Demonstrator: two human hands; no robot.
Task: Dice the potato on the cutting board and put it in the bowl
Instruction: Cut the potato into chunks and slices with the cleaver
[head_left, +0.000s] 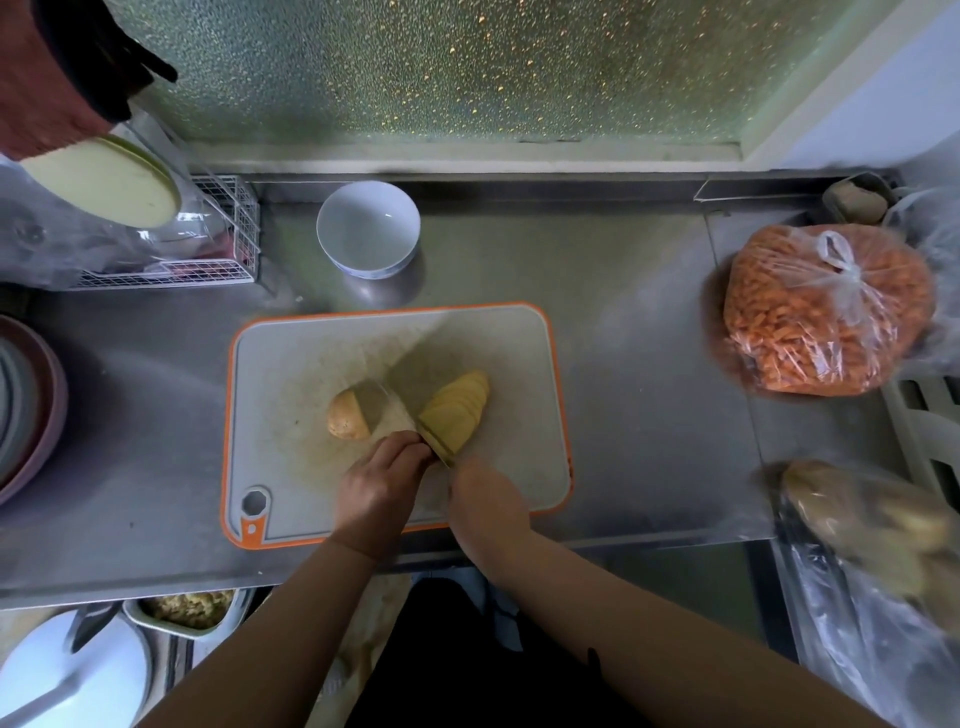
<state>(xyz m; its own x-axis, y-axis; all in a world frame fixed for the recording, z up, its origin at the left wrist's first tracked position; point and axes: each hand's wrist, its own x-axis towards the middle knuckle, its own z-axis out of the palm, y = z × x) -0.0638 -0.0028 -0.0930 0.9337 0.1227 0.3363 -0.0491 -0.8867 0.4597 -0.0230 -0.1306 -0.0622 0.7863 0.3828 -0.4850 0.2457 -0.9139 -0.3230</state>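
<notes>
the potato (349, 415) lies mid-board (291, 364) just beyond both hands, long axis running left to upper right, with the left hand (376, 488) pressing its uncut stub, the right hand (485, 499) gripping the knife (410, 389) between stub and slices (460, 410), and the bowl (368, 226) past the board's far edge.

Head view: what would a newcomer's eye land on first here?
The orange-rimmed cutting board at centre, where both hands work a knife through a potato, slices fanned to its right. Next, the bright orange bag at right and the white bowl behind the board.
</notes>
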